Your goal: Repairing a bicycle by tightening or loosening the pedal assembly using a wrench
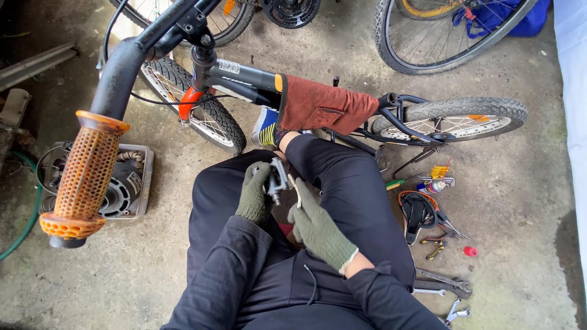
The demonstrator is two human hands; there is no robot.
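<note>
Down on the concrete floor point(526, 201) a small bicycle point(318, 104) stands across the view, its black frame wrapped in a rust-red cloth point(324, 109), with the orange handlebar grip point(85, 177) looming close to the camera on the left. Behind it sit the wheels of other bikes, and at the left edge a grey motor housing point(125, 186) lies flat. Right of the person's knees there's a scatter of tools: a spray can point(433, 186), a black-and-orange saddle-like piece point(417, 214), pliers and, nearer the bottom, wrenches point(443, 283). Now the action: the person sits with knees up, and between them, over the lap, is a small grey metal part point(278, 178), perhaps a pedal. The left hand point(255, 194), in a green glove, is closed around it, holding it steady. The right hand point(315, 223), gloved too, pinches a thin pale stick or tool point(294, 190) against the part's side. It looks like the cleaning-or-fitting step on this part; the next move seems to call for a firm left grip while the right works the tip in with care.
</note>
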